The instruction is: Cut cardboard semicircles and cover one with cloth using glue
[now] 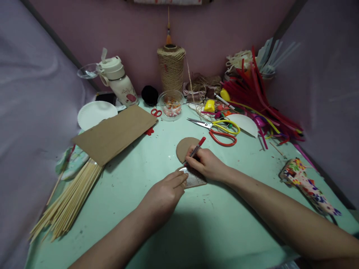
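Note:
My right hand [207, 163] is closed around a pen with a red end [197, 146], held slanted with its tip down by a cardboard piece with a rounded edge [184, 148]. That brown piece lies flat on the table, partly covered by the hand. Just below it is a clear, shiny flat piece [195, 180] with a curved outline and a brownish edge; whether it is a protractor I cannot make out. The fingers of my left hand [168, 188], close together, press this clear piece down from its left side. The pen's tip is hidden behind my fingers.
Scissors [214, 129] lie open beyond my right hand. At left, a cardboard sheet [117, 132] rests over wooden sticks [71, 200]. Behind stand a bottle [122, 84], a twine spool [171, 69] and a bead tub [171, 106]. A flower-patterned tool [310, 188] lies at right.

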`<state>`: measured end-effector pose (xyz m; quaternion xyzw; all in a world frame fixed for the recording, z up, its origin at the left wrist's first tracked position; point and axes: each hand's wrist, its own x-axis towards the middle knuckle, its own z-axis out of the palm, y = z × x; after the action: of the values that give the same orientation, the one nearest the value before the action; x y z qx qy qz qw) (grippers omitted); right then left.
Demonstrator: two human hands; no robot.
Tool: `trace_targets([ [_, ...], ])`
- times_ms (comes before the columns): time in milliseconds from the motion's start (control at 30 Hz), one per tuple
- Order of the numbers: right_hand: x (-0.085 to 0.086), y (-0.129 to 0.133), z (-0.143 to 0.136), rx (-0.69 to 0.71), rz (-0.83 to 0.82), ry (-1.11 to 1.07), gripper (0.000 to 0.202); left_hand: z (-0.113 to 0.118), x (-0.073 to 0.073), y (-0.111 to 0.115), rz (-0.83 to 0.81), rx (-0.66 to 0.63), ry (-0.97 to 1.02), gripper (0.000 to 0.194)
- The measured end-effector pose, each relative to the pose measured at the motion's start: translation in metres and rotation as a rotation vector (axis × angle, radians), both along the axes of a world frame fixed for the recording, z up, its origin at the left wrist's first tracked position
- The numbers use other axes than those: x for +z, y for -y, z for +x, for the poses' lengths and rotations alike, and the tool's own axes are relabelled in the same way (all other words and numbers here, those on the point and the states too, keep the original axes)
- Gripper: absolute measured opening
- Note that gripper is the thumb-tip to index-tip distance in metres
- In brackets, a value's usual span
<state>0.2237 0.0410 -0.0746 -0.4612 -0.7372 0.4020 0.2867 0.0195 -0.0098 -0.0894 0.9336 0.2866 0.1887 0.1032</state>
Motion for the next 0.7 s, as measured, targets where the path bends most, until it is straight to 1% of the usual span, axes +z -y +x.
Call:
trace_targets([
  [100,-0.0007,0.0004,0.0,-0.016,0.0,-0.011,0.015,0.0001,0.0009,-0.0002,0.019,-0.006,-0.006,0.026],
  [267,-0.0002,0.0006,0.0001,-0.044,-0.012,-0.039,0.016,-0.0004,-0.0001,0.0001,-0.019,0.003,-0.014,0.027],
  [533,0.0001,0.0001,0.0002,-0.003,-0.003,0.013,0.016,0.0008,0.0018,-0.0001,-0.003,0.007,-0.009,0.027],
  [700,-0.0009,0.0004,0.0002,0.013,0.002,0.036,0.017,0.0006,0.0016,-0.0009,0.003,-0.011,-0.016,0.027],
])
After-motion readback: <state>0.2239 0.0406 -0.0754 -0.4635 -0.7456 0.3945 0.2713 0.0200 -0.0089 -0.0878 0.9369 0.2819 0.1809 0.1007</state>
